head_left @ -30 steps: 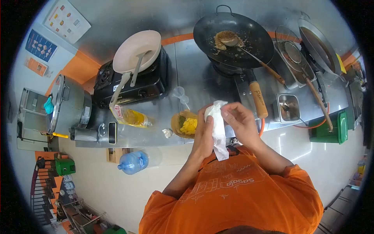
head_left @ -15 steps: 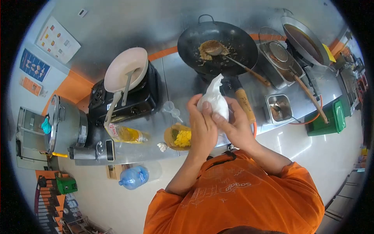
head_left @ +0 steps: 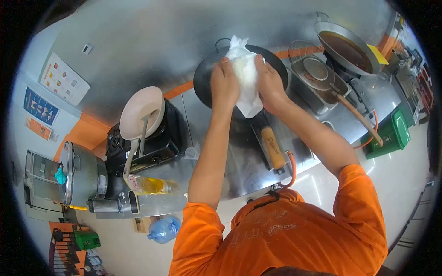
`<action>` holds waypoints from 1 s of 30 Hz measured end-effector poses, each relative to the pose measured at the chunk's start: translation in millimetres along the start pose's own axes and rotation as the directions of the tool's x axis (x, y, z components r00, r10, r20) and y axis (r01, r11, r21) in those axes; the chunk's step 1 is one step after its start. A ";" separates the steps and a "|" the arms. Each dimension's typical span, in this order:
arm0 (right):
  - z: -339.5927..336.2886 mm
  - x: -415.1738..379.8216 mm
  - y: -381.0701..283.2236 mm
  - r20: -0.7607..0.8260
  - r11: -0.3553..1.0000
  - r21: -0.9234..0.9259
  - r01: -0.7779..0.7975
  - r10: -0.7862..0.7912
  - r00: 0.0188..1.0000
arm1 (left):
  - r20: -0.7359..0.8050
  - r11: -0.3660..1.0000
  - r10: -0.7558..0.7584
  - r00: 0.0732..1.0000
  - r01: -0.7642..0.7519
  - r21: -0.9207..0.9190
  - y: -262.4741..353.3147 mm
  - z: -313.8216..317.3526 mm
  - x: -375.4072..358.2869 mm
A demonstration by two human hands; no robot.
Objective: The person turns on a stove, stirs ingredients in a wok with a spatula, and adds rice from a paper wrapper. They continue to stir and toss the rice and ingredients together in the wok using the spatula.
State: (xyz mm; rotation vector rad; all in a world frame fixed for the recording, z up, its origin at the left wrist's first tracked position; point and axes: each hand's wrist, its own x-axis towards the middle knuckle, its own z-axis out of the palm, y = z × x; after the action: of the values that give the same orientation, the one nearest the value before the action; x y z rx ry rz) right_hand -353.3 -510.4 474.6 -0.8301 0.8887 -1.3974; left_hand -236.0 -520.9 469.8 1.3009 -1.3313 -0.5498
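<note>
Over the black wok (head_left: 201, 78), my left hand (head_left: 224, 87) and my right hand (head_left: 272, 88) hold a white wrapper of rice (head_left: 247, 76) between them. The left fingers press its left side, and the right fingers press its right side. A pale grainy mass that looks like rice shows in the middle of the crumpled wrapper. Most of the wok's inside is hidden behind my hands and the wrapper. Its wooden handle (head_left: 273, 148) points toward me.
At left, a pale frying pan (head_left: 136, 110) with a spatula (head_left: 143, 133) sits on a black stove (head_left: 172, 138), with an oil bottle (head_left: 154, 185) in front. A large pot (head_left: 83, 175) stands far left. Right are a metal tray (head_left: 317, 99) and a pan of brown liquid (head_left: 347, 50).
Both hands have moved up and forward with the wrapper, from in front of the wok to above it. The wrapper is spread wider, and its pale contents show.
</note>
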 end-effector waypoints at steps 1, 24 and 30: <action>-4.0 15.3 -2.8 0.006 1.000 -0.004 -0.001 0.001 1.000 | -0.007 1.000 -0.001 1.000 0.001 -0.002 -1.8 5.8 7.9; -20.8 221.6 27.2 0.543 0.470 -0.561 0.681 -0.413 0.732 | 0.073 0.929 -0.072 0.995 0.093 -0.358 -84.7 76.3 137.5; -22.7 268.8 31.2 0.781 0.188 -0.299 0.936 -0.515 0.353 | 0.376 0.786 -0.238 0.896 0.405 -0.467 -89.5 57.2 164.5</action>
State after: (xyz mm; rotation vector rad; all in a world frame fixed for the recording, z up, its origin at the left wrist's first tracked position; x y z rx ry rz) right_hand -365.3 -777.8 428.8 -2.5185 0.5138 -1.4555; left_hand -213.8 -712.9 438.5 0.9949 -1.0682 -1.3123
